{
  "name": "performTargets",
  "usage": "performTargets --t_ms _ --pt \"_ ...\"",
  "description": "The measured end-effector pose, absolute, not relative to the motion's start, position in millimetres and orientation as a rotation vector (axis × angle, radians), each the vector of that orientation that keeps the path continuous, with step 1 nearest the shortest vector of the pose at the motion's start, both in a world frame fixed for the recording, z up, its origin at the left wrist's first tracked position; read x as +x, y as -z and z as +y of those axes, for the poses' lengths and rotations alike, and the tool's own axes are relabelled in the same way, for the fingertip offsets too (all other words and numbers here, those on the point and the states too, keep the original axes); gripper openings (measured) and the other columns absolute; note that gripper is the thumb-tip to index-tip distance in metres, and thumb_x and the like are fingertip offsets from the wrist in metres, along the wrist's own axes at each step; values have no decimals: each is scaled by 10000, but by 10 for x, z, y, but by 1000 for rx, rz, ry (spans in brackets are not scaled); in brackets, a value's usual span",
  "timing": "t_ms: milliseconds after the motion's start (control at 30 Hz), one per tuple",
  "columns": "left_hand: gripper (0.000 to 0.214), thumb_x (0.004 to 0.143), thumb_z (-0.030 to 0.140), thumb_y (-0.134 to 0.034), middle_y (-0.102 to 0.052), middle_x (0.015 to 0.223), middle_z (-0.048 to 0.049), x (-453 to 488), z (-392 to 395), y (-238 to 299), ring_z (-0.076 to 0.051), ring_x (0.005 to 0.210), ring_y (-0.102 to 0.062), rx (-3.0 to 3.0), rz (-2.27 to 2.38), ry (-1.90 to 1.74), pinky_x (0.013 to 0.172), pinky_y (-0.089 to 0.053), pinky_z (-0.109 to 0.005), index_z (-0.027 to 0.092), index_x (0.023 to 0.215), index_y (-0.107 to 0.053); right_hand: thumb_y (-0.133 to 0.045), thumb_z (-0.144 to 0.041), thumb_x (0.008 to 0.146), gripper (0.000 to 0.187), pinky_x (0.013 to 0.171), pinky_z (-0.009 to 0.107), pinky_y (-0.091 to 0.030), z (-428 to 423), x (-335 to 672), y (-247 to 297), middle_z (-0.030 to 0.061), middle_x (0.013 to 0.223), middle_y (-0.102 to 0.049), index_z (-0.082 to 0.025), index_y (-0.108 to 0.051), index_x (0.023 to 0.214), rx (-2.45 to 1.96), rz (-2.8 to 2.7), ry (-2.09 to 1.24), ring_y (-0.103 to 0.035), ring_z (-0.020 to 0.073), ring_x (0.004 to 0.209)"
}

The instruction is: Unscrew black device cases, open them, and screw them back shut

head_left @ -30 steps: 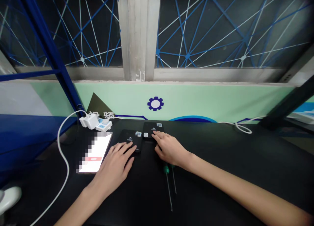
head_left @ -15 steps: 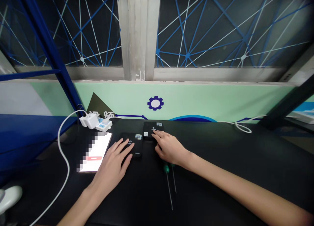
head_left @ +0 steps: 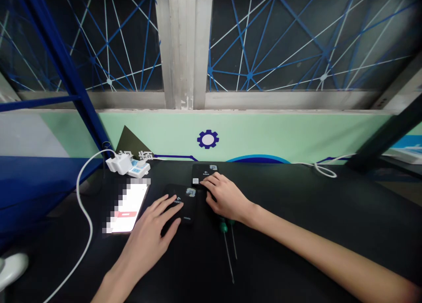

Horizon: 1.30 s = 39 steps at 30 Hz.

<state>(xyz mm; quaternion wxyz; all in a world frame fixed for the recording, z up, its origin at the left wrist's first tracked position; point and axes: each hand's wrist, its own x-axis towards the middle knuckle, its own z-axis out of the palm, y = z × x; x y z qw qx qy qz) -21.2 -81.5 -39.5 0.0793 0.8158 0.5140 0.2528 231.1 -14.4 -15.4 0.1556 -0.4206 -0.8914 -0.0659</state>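
Note:
My left hand (head_left: 153, 226) lies with spread fingers on the top of a flat black box (head_left: 188, 206) marked HDMI. It does not grip the box. A second flat black box (head_left: 201, 172) with a small white label sits just behind, and the fingertips of my right hand (head_left: 228, 197) rest on its front part, stretched out. Under and in front of my right hand lie two screwdrivers (head_left: 224, 227), their green handles partly hidden by the hand and their shafts pointing towards me.
Left of my left hand is a phone (head_left: 130, 206) with a lit screen. Behind it stands a white power strip (head_left: 140, 167) with a plugged-in adapter (head_left: 121, 163) and white cable (head_left: 79, 197). A white rounded object (head_left: 13, 268) sits at far left. Another white cable (head_left: 325, 170) lies at the back right.
The nearer black box has slid towards me and slightly right under my left hand, widening its distance from the rear box. My right hand has barely moved.

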Motion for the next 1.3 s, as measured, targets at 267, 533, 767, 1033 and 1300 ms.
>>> performTargets --t_ms 267,533,767,1033,1300 --pt "240 849 379 -678 -639 1324 -59 -131 -898 232 -308 1306 -521 1659 1350 -1197 1170 -339 -494 294 1061 -753 -544 -493 951 508 921 449 -445 -227 2274 114 140 1169 -691 -131 -600 1303 -1053 -2580 2 -585 293 1040" --pt "218 927 236 -438 -647 991 -83 -82 -898 -51 -175 961 -682 -67 719 -1494 819 -594 -304 175 1020 -626 -558 -707 865 745 936 462 -413 -232 2260 146 157 1262 -658 -144 -575 1351 -1027 -2595 -29 -568 305 1072" --pt "172 930 79 -413 -472 701 18 -87 -794 -28 -84 549 -504 -126 598 -1374 507 -463 -205 166 819 -512 -597 -746 810 833 952 472 -410 -239 2223 158 162 1317 -642 -148 -548 1389 -1023 -2595 -62 -571 312 1100" --pt "126 874 113 -532 -560 725 -11 -129 -793 21 -127 651 -590 327 790 -1444 647 -539 -258 164 790 -610 -679 -767 714 893 986 502 -424 -220 2208 122 168 1311 -621 -143 -579 1346 -1140 -2586 -171 -572 330 1117" --pt "400 855 450 -669 -565 1446 -19 -181 -844 180 -296 1453 -354 1172 1359 -1237 1202 -259 -439 331 1238 -671 -726 -701 720 841 1045 588 -373 -265 2216 69 160 1317 -635 -176 -564 1357 -1172 -2571 -258 -560 353 1162"
